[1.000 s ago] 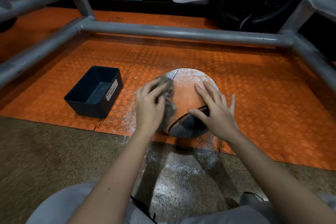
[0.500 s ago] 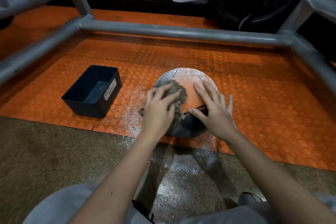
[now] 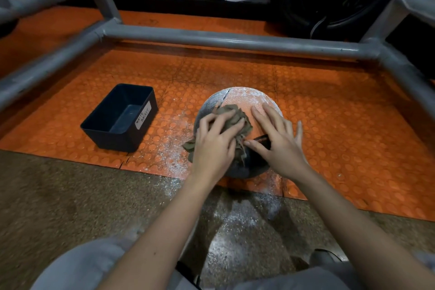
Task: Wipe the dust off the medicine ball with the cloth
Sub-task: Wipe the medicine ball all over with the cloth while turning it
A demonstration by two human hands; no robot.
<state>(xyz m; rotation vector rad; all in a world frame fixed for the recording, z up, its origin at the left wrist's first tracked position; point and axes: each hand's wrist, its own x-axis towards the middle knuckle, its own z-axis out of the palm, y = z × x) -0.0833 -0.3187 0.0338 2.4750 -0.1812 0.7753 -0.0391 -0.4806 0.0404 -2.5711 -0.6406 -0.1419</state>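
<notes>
A grey pipe frame [image 3: 235, 41] rings the orange mat [image 3: 341, 129]; a waste basket [image 3: 141, 122] sits left of the medicine ball [image 3: 244, 101]. The left hand [image 3: 213, 146] grips the cloth [image 3: 231, 115] on it, and the right hand [image 3: 279, 146] lies spread flat.

Bin [image 3: 110, 140]: black, labelled "WASTE BASKET", on mat.
Mat [image 3: 353, 125]: orange, studded.
Frame [image 3: 235, 41]: grey tubes above mat.
Floor [image 3: 58, 195]: speckled brown.

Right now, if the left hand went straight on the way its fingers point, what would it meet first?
Likely the dusty top of the medicine ball, just past the cloth; the right hand lies close beside.
</notes>
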